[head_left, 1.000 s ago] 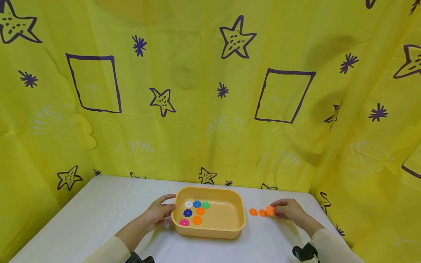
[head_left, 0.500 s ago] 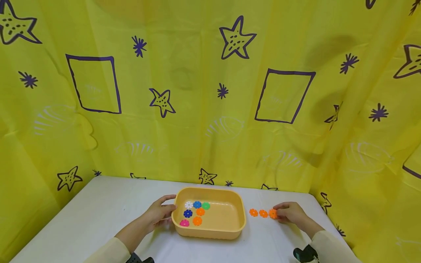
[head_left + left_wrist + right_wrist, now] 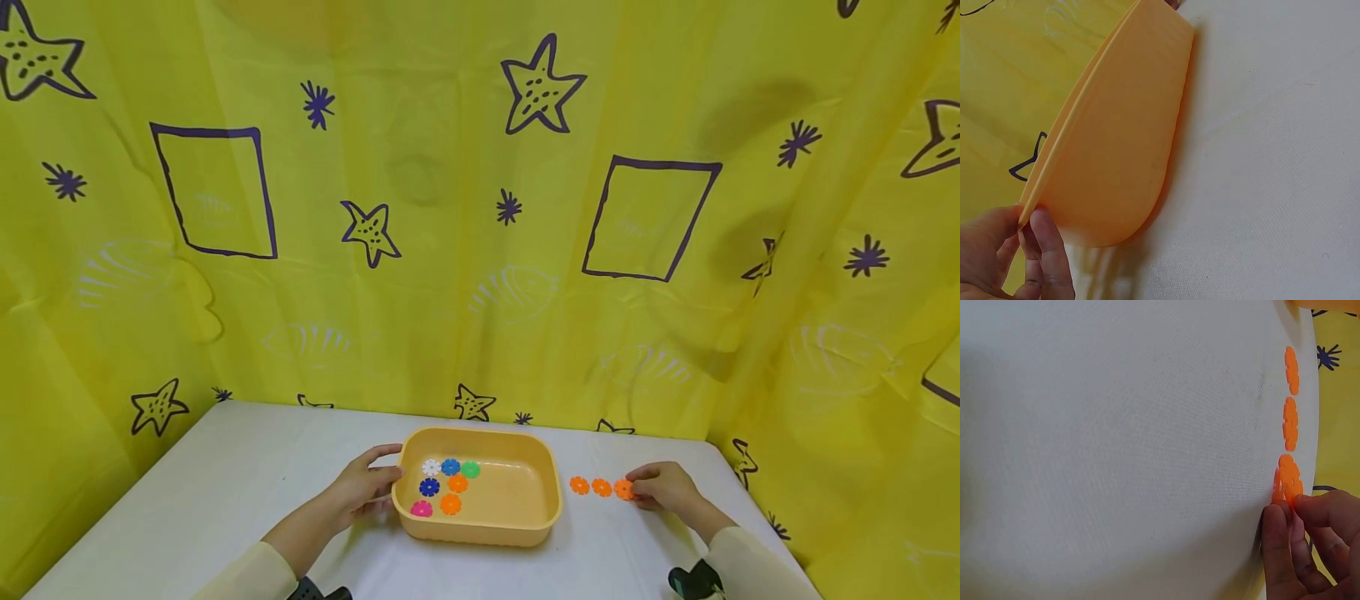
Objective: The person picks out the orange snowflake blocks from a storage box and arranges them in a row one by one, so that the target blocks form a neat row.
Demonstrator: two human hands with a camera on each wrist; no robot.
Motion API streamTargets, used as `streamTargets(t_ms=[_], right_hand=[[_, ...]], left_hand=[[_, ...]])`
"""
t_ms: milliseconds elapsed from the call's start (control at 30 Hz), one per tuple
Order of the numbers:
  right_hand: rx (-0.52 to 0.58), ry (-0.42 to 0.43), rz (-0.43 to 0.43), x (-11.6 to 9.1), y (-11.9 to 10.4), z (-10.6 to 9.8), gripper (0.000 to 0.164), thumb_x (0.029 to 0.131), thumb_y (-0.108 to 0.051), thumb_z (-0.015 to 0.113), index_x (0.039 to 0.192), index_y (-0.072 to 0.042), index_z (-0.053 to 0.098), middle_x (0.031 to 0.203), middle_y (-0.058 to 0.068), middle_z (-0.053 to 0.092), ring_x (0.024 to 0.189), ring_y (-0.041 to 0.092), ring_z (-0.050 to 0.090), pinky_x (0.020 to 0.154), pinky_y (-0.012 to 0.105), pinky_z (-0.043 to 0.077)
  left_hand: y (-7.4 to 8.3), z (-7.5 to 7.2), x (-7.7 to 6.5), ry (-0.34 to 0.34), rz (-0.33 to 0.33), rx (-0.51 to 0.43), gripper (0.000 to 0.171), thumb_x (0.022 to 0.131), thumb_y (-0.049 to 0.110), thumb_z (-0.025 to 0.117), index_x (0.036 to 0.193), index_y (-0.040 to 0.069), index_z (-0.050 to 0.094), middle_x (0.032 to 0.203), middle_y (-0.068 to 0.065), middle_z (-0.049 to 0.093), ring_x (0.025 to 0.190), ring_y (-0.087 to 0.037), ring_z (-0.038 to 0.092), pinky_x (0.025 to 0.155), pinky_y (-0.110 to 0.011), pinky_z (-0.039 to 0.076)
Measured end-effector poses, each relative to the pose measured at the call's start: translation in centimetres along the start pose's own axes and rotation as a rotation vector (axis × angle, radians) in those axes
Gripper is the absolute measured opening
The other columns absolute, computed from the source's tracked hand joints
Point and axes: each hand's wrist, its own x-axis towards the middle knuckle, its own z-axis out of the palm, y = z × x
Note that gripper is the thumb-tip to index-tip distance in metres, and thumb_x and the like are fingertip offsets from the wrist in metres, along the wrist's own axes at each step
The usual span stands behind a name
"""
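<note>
A peach-coloured plastic tub (image 3: pixel 517 493) stands on the table, and my left hand (image 3: pixel 365 481) grips the left end of its rim. In the left wrist view the thumb and fingers pinch that rim on the tub's outer wall (image 3: pixel 1125 131). To the tub's right, my right hand (image 3: pixel 667 485) pinches an orange snowflake disc (image 3: pixel 1289 477) between thumb and fingertips. The disc is slightly tilted, close over the cloth. It lines up with two more orange discs, one in the middle (image 3: pixel 602 487) and one nearest the tub (image 3: pixel 579 485).
Inside the tub's left half lie several discs, among them a white one (image 3: pixel 431 467), a green one (image 3: pixel 470 470) and a pink one (image 3: pixel 422 508). White cloth covers the table (image 3: pixel 285 442). A yellow curtain (image 3: pixel 450 333) hangs behind and along both sides.
My right hand has lowered the orange disc and shifted slightly right, bringing it into line with the other two. The left hand has stayed on the tub's rim.
</note>
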Motion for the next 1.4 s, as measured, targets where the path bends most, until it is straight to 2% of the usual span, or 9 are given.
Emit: streamTargets(t_ms=[333, 600, 933, 1167, 1400], right_hand=[[-0.024, 0.009, 0.022, -0.2, -0.4, -0.2, 0.019, 0.088, 0.002, 0.064, 0.102, 0.014, 0.066, 0.083, 0.008, 0.069, 0.066, 0.015, 0.062, 0.066, 0.028, 0.06], [-0.028, -0.004, 0.002, -0.3, -1.0, -0.2, 0.022, 0.089, 0.0, 0.065, 0.105, 0.016, 0.065, 0.085, 0.01, 0.07, 0.067, 0.015, 0.063, 0.067, 0.029, 0.06], [0.021, -0.029, -0.024, -0.6, -3.3, 1.1, 0.027, 0.09, -0.002, 0.065, 0.111, 0.016, 0.064, 0.091, 0.014, 0.071, 0.071, 0.017, 0.067, 0.069, 0.03, 0.06], [0.059, -0.093, -0.093, -1.5, -5.9, 2.4, 0.031, 0.09, -0.003, 0.065, 0.114, 0.017, 0.061, 0.097, 0.02, 0.07, 0.079, 0.022, 0.07, 0.072, 0.034, 0.061], [0.123, -0.193, -0.196, -2.8, -7.9, 3.5, 0.033, 0.089, -0.002, 0.066, 0.114, 0.019, 0.06, 0.095, 0.015, 0.071, 0.079, 0.022, 0.071, 0.074, 0.037, 0.061]], left_hand=[[0.0, 0.0, -0.1, -0.001, -0.006, -0.006, 0.052, 0.095, 0.017, 0.065, 0.143, 0.014, 0.046, 0.119, -0.019, 0.064, 0.071, -0.017, 0.064, 0.063, -0.027, 0.058], [0.0, 0.0, 0.0, -0.005, -0.001, -0.006, 0.053, 0.095, 0.018, 0.065, 0.143, 0.013, 0.045, 0.12, -0.02, 0.064, 0.072, -0.017, 0.065, 0.063, -0.028, 0.058], [0.1, -0.1, -0.1, -0.008, -0.011, -0.008, 0.051, 0.096, 0.016, 0.063, 0.143, 0.014, 0.046, 0.12, -0.019, 0.064, 0.071, -0.017, 0.066, 0.062, -0.028, 0.058], [0.2, -0.1, -0.2, -0.011, -0.012, -0.007, 0.05, 0.096, 0.016, 0.063, 0.143, 0.014, 0.046, 0.121, -0.019, 0.064, 0.071, -0.017, 0.065, 0.063, -0.028, 0.058], [0.1, -0.1, -0.1, -0.007, -0.009, -0.006, 0.051, 0.095, 0.017, 0.063, 0.143, 0.013, 0.046, 0.12, -0.019, 0.064, 0.071, -0.018, 0.065, 0.063, -0.028, 0.058]])
